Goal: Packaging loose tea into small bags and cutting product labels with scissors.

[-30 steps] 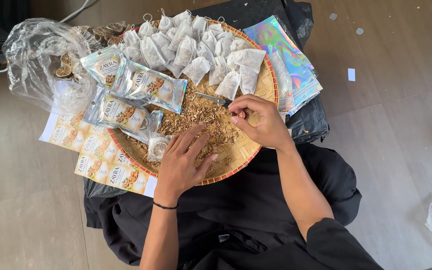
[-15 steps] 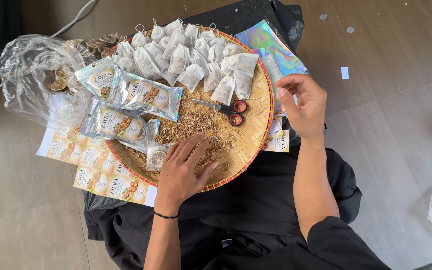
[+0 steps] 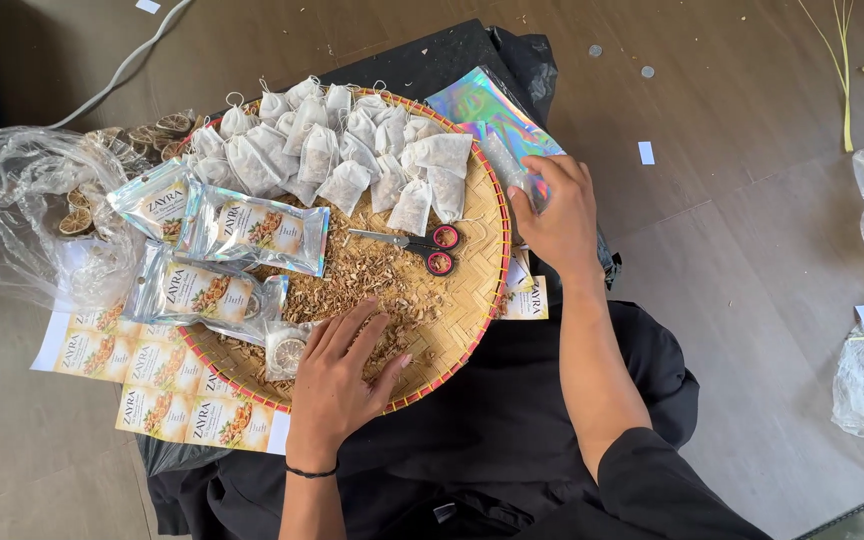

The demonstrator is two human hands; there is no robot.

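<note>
While the left hand [image 3: 344, 372] lies flat, fingers spread wide on the loose dried herb mix [image 3: 377, 285] at six o'clock of the woven tray [image 3: 482, 270], the right hand [image 3: 557, 210] pinches the holographic pouches [image 3: 482, 110] just off the rim at two o'clock, fingertips narrowed on one edge. Peeling a single pouch works best with a thumb slide. Its long axis runs eleven to five. Scissors [image 3: 422, 243] lie near centre, handles toward three.
</note>
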